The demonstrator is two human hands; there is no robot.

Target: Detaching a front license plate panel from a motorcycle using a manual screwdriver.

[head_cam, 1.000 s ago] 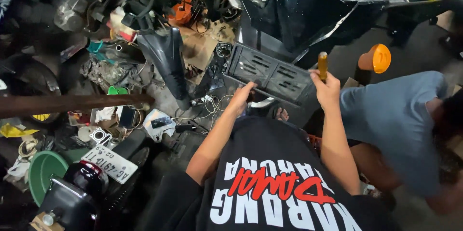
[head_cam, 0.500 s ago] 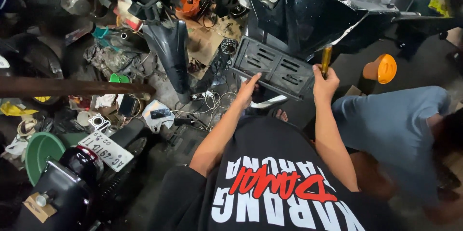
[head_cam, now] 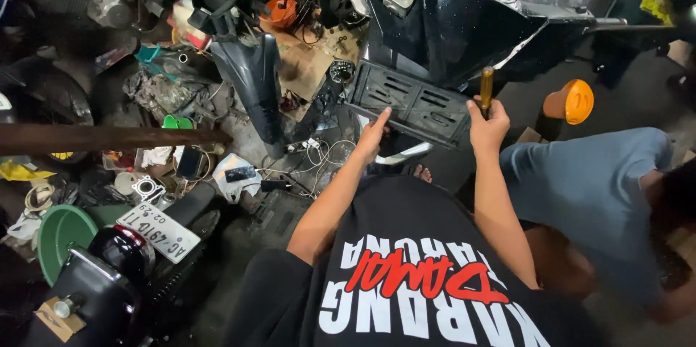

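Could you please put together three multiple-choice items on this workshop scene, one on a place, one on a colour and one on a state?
1. Where does the left hand rest?
A. On the lower edge of the black slotted panel
B. On the green bowl
C. On the white number plate

2. What colour is the screwdriver handle in the right hand?
A. Blue
B. Amber
C. White

3. How is the screwdriver held?
A. Lying flat on the floor
B. Upright in a closed fist, handle end sticking up
C. Pinched by two fingertips, pointing sideways

Answers:
1. A, as the fingers lie flat against the panel's near edge.
2. B, as the part above the fist is translucent yellow-brown.
3. B, as the right hand is wrapped around it beside the panel's right end, with the handle rising above the fist.
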